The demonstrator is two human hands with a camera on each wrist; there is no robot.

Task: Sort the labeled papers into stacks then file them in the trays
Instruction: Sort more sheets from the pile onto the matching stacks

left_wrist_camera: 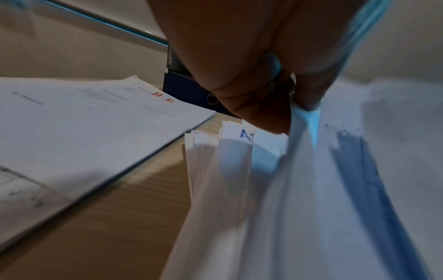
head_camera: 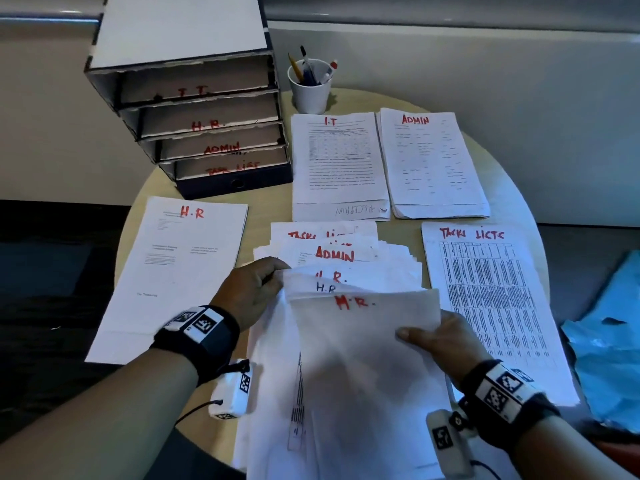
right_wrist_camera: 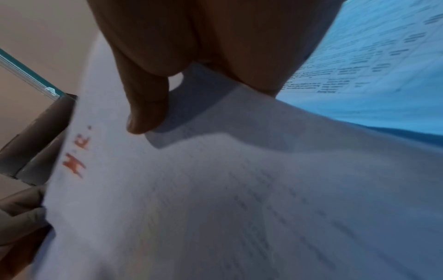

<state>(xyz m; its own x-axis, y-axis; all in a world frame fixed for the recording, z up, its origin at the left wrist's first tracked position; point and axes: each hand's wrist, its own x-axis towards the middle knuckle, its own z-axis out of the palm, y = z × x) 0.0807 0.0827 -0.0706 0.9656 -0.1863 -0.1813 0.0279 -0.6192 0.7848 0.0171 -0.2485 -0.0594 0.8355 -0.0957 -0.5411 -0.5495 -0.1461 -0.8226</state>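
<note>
A white sheet marked H.R in red [head_camera: 360, 341] is lifted over the loose unsorted pile [head_camera: 346, 258] at the table's front middle. My left hand [head_camera: 256, 289] pinches the upper left corner of the lifted sheets [left_wrist_camera: 304, 121]. My right hand [head_camera: 440, 334] holds the top sheet's right edge, thumb [right_wrist_camera: 146, 113] on top. Sorted stacks lie around: H.R [head_camera: 173, 268] at left, I.T [head_camera: 337, 161], ADMIN [head_camera: 433, 161] and TASKS LISTS [head_camera: 491, 299] at right. The tray tower [head_camera: 207, 133] stands at the back left, its slots labelled I.T, H.R, ADMIN, TASK LIST.
A white cup of pens [head_camera: 309, 84] stands behind the I.T stack. A blue plastic sheet [head_camera: 609, 341] lies off the round table's right edge. A strip of bare wood [left_wrist_camera: 120, 217] shows between the H.R stack and the loose pile.
</note>
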